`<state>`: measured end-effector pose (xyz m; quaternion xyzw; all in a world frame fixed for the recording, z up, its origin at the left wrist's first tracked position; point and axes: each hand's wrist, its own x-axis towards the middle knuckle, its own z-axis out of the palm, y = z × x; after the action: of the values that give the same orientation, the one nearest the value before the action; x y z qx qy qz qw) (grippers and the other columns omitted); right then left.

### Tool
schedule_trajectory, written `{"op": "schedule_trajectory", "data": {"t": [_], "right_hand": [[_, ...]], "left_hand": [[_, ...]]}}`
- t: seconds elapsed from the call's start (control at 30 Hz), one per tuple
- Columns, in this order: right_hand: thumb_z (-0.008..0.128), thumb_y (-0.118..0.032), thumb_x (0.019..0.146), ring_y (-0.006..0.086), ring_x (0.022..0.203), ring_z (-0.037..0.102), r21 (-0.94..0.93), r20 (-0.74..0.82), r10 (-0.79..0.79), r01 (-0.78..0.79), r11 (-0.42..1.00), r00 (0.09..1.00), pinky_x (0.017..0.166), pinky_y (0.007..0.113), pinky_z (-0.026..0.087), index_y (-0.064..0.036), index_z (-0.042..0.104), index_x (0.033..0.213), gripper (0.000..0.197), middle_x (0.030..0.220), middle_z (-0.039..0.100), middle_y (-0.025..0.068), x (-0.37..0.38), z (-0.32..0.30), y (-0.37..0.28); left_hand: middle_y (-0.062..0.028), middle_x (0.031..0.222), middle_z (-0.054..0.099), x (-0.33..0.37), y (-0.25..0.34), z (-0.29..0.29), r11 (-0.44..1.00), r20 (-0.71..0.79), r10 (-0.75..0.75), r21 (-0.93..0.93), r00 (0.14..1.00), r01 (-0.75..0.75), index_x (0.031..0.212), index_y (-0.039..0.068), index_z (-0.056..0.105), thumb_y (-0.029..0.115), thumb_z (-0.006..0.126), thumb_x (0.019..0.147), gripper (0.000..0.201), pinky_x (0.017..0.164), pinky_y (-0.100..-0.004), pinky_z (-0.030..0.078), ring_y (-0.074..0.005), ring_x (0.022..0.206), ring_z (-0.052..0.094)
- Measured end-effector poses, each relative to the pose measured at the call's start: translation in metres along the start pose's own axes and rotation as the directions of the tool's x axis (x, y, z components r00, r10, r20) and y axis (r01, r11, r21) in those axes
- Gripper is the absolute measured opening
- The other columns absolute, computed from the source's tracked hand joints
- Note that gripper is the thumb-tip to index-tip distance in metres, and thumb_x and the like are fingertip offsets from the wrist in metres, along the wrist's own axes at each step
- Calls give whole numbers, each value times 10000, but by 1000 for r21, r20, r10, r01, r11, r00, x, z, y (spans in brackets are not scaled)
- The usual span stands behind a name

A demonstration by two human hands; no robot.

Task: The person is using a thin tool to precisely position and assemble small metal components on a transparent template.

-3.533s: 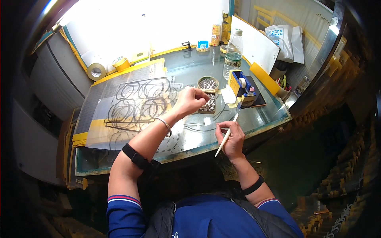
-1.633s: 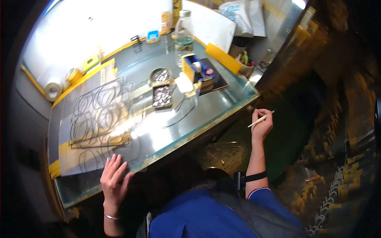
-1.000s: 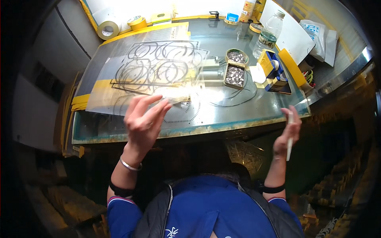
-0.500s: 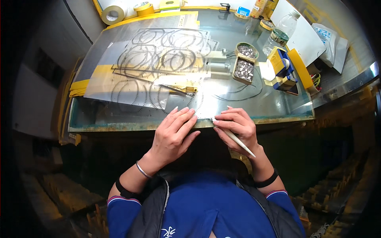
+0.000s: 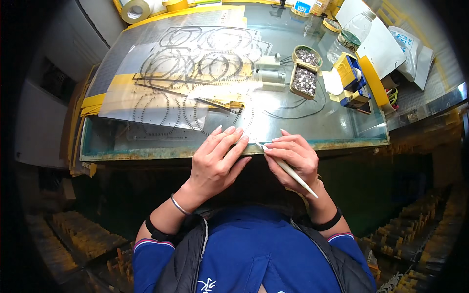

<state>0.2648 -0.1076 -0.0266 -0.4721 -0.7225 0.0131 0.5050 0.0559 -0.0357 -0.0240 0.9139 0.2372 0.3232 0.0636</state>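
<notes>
A slim white pen-shaped tool (image 5: 295, 177) with a tapered tail and a fine tip is in my right hand (image 5: 295, 158). That hand is closed in a pen grip at the glass table's near edge. The tip points left, toward my left fingertips, and its exact kind cannot be made out. My left hand (image 5: 217, 158) lies with fingers stretched out over the near edge, fingertips on the glass. Just beyond it are clear sheets (image 5: 168, 115) printed with rings of small dark marks. A dark, thin pointed tool (image 5: 215, 104) rests across them.
Right of the sheets stand metal cylinders (image 5: 269, 76) and two small containers of grey-white bits (image 5: 304, 82). Farther right are a blue and yellow box (image 5: 352, 80), a clear plastic bottle (image 5: 349, 39) and a plastic bag (image 5: 409, 46). Tape rolls (image 5: 136, 10) sit at the back left.
The view has shifted slightly. My left hand stays nearly in place, and the white tool's tail has moved a little right and down within my right hand's grip.
</notes>
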Motion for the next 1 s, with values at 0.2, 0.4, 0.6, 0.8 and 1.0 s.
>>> {"op": "schedule_trajectory", "data": {"t": [0.2, 0.4, 0.6, 0.8, 1.0], "right_hand": [[786, 7, 676, 247, 861, 692, -14, 23, -9, 9, 1000, 1000, 892, 440, 546, -81, 723, 895, 244, 907, 726, 56, -1, 0, 0], [784, -5, 680, 248, 849, 693, -55, 18, -12, 13, 998, 1000, 896, 461, 546, -82, 724, 888, 230, 899, 724, 54, -2, 5, -2], [775, -4, 672, 253, 830, 690, -91, 1, -19, 19, 996, 1000, 899, 476, 544, -73, 707, 872, 222, 857, 708, 57, -1, 10, -9], [764, -12, 654, 245, 814, 678, -199, -26, -22, 16, 980, 999, 891, 487, 552, -72, 695, 853, 219, 835, 684, 47, -6, 19, -17], [763, -15, 637, 234, 821, 674, -267, -47, -29, 16, 964, 998, 874, 485, 561, -83, 697, 847, 231, 843, 669, 34, -8, 25, -20]], "left_hand": [[-123, 1223, 635, 0, 1, 0, 1000, -3, -1, 12, 1000, 1, 1189, 53, 660, 163, 790, 748, 473, 1029, -455, 459, -294, 1157, 602], [-123, 1217, 636, 1, 1, 0, 1000, 1, -3, 7, 1000, 3, 1183, 56, 662, 168, 791, 746, 469, 1025, -453, 461, -294, 1150, 604], [-125, 1211, 636, 1, -1, 1, 1000, -12, -1, 4, 1000, 1, 1171, 50, 664, 173, 799, 728, 479, 1023, -452, 464, -295, 1142, 606], [-138, 1205, 648, 10, -2, -1, 996, -19, -17, -89, 1000, 15, 1050, 33, 689, 144, 786, 675, 403, 1008, -448, 486, -307, 1137, 619], [-127, 1179, 667, 13, -3, -3, 992, 4, -28, -122, 1000, 28, 990, 28, 692, 128, 772, 655, 358, 992, -441, 501, -306, 1120, 637]]}}
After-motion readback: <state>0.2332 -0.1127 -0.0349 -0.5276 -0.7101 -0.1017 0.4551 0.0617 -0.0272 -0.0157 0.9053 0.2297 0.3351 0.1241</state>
